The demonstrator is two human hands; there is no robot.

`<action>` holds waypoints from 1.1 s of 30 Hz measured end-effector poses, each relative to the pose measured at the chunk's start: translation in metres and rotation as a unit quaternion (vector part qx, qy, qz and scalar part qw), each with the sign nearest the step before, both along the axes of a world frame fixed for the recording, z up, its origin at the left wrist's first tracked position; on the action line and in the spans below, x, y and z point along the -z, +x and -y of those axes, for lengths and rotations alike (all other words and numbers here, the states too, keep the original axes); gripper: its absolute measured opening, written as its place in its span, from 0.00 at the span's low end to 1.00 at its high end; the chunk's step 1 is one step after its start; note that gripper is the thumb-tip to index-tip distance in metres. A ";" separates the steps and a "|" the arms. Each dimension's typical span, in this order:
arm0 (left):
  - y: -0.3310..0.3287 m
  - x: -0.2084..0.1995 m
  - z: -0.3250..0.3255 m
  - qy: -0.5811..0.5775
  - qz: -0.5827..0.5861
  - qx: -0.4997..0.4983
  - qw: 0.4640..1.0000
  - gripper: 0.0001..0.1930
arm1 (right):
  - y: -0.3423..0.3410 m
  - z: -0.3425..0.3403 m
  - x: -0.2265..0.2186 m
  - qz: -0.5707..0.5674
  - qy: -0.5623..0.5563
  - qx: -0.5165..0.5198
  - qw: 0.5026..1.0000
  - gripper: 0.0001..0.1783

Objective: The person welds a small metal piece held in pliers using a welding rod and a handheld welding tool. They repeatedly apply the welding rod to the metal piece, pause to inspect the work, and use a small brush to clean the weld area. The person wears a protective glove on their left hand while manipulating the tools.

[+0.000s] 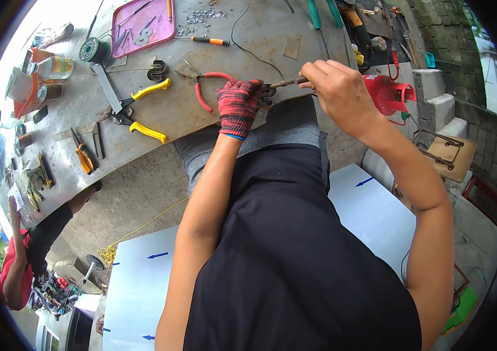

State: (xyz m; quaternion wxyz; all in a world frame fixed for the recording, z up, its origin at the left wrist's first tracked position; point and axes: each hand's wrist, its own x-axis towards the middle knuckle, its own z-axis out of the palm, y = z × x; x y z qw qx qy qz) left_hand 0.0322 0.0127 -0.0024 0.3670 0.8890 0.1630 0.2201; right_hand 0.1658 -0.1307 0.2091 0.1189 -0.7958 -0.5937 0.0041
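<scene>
Your right hand (333, 85) pinches a thin brown rod (288, 83); your gloved left hand (240, 104) grips a dark metal clip (267, 93), partly hidden. Above the metal table (269, 38) at its near side, the rod's long axis runs left to right, its right end slightly farther, covered by fingertips.

The glove (237, 112) on the left hand (240, 98) is streaked red and black, blue at its edge. The stick (286, 83) between the hands is brown. Left of the glove, the pliers (197, 76) have red grips and the shears (123, 111) yellow ones; farther off, the tray (160, 36) is pink and the screwdriver handle (210, 41) orange and black. Right of the right hand (339, 88), a round casing (383, 95) is red.
</scene>
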 end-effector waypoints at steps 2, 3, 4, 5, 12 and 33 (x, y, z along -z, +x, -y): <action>0.000 0.000 0.000 0.000 -0.002 0.001 1.000 0.11 | -0.003 0.003 0.002 -0.006 -0.011 0.016 1.000 0.07; 0.000 0.000 0.000 0.000 -0.002 0.001 1.000 0.11 | -0.004 0.004 0.002 -0.009 -0.016 0.024 1.000 0.07; 0.000 0.000 0.000 0.003 0.001 0.002 1.000 0.11 | -0.002 0.004 0.000 -0.001 -0.015 0.004 1.000 0.06; -0.001 0.000 -0.001 0.007 0.003 0.004 1.000 0.11 | 0.001 0.003 -0.002 0.007 -0.013 -0.016 1.000 0.06; -0.001 0.003 0.000 0.046 0.011 0.008 0.999 0.10 | 0.003 0.002 -0.016 0.016 -0.047 -0.111 0.993 0.06; 0.000 -0.006 0.000 0.033 -0.008 0.011 0.999 0.13 | 0.018 -0.003 -0.009 0.004 -0.030 -0.112 0.993 0.02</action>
